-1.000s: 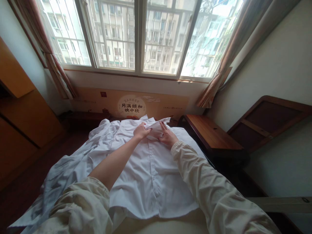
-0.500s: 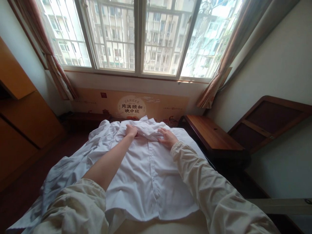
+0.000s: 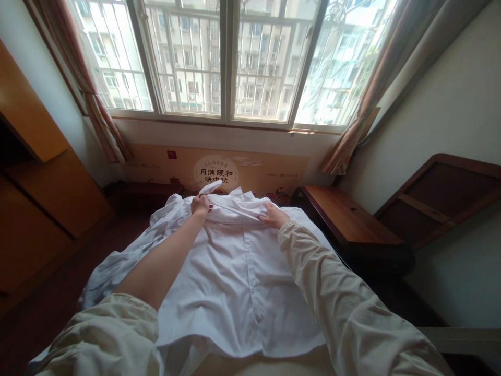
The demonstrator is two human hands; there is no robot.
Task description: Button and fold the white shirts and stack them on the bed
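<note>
A white button-up shirt (image 3: 230,282) lies spread in front of me, its button strip running down the middle and its hem towards me. At its far end my left hand (image 3: 200,205) is closed on a bunch of the cloth, with a flap of it sticking up past the fingers. My right hand (image 3: 274,215) grips the same folded upper part further right, thumb and fingers on the cloth. Between both hands the fabric is pulled into a taut crosswise fold. More crumpled white cloth (image 3: 117,266) lies to the left.
A pale surface (image 3: 266,366) shows under the hem. On the right are a wooden side table (image 3: 348,216) and a framed panel (image 3: 434,203) leaning on the wall. Orange cabinets (image 3: 55,193) stand left. A printed banner (image 3: 266,162) hangs below the barred window (image 3: 264,68).
My left hand has moved left and slightly up with the cloth, raising a flap. The fold between my hands has tightened. My right hand has closed more on the fabric.
</note>
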